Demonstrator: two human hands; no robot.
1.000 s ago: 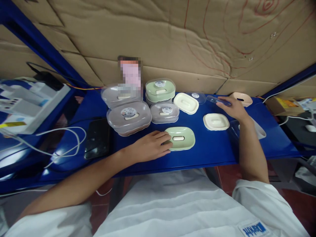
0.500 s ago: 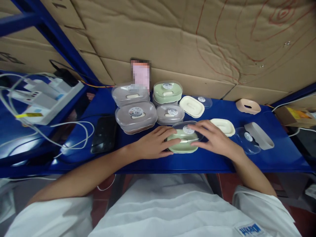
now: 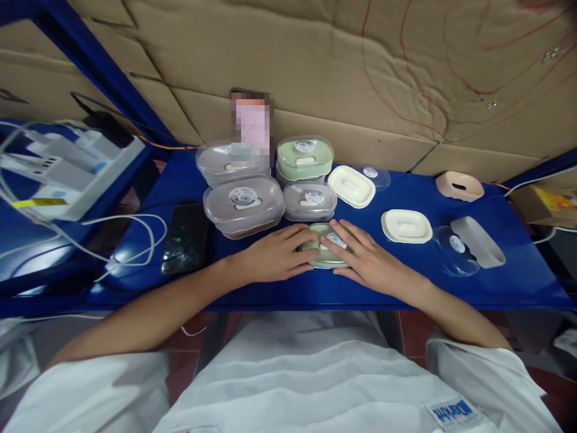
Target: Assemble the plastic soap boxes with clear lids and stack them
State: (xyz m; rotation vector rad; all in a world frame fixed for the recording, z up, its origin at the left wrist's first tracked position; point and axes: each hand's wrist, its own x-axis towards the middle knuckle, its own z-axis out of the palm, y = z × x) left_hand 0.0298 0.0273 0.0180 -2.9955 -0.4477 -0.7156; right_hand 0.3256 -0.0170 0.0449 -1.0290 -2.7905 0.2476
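In front of me on the table lies a green soap box (image 3: 322,260) with a clear labelled lid (image 3: 336,240) sitting over it. My left hand (image 3: 282,252) grips its left side, fingers curled over the lid edge. From the right, my right hand (image 3: 363,252) presses on the lid with its fingers bent over the top and right side. Parts of the box are hidden under my fingers. A grey lidded soap box (image 3: 310,201) is just behind it, and a cream inner tray (image 3: 406,226) lies to the right of my right hand.
Grey lidded boxes (image 3: 243,201) and another green box (image 3: 305,159) are stacked behind. Farther right are a loose clear lid (image 3: 456,255), a grey base (image 3: 478,242) and a pink base (image 3: 460,186). A black phone (image 3: 184,239), cables and a power strip (image 3: 94,192) occupy the left.
The clear lid, tilted over the green box before, now lies down on it. My right hand has moved left and closed in on the box. The view has shifted slightly.
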